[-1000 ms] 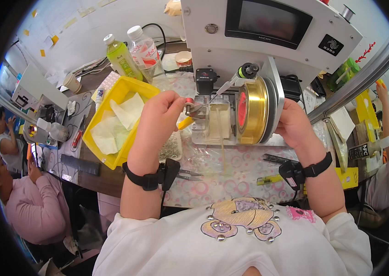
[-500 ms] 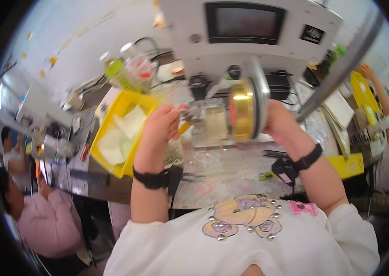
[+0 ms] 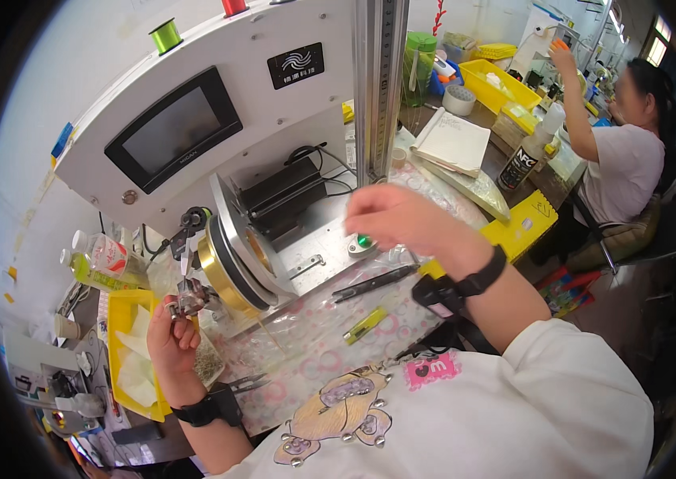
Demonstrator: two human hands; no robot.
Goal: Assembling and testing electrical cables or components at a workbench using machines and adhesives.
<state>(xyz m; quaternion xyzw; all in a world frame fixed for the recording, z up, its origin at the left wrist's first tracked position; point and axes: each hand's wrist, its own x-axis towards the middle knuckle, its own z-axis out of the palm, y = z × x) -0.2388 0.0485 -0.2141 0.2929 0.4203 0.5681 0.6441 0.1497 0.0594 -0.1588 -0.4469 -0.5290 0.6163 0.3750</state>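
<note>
Leading off at left, a yellow plastic bin [image 3: 120,314] is seen with white sheets [image 3: 136,386] inside. Just beside it, the left hand [image 3: 172,345] is raised, fingers curled at a metal clamp fixture [image 3: 192,297]; whether anything is pinched there cannot be told. Next, the gold wheel [image 3: 215,271] is mounted upright. Farther right, the blurred right hand [image 3: 403,221] is poised near a green push button [image 3: 364,240], loosely bent, half open, nothing seen gripped.
</note>
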